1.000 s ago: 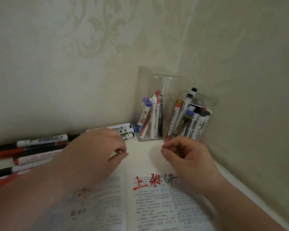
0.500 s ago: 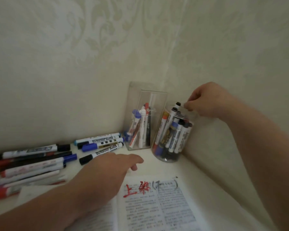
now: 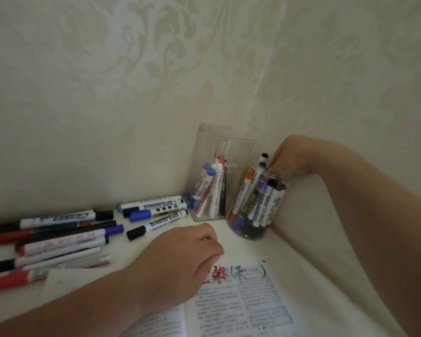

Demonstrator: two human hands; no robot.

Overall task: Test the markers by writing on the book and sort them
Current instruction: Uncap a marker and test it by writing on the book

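Observation:
My right hand reaches over the rim of a round clear jar full of markers in the corner. Its fingertips curl down inside and pinch the top of a black-capped marker that stands in the jar. My left hand rests loosely curled on the top edge of the open book, holding nothing. Red and black test marks show at the head of the right page. Several loose markers lie on the table to the left.
A square clear holder with several markers stands just left of the jar. Three whiteboard markers lie in front of it. Patterned walls meet in the corner right behind the containers, and the table's right edge runs along the wall.
My right hand rose from the book to the jar, then sank so its fingers dip inside the rim. My left hand drew back slightly and curled over the book's top edge.

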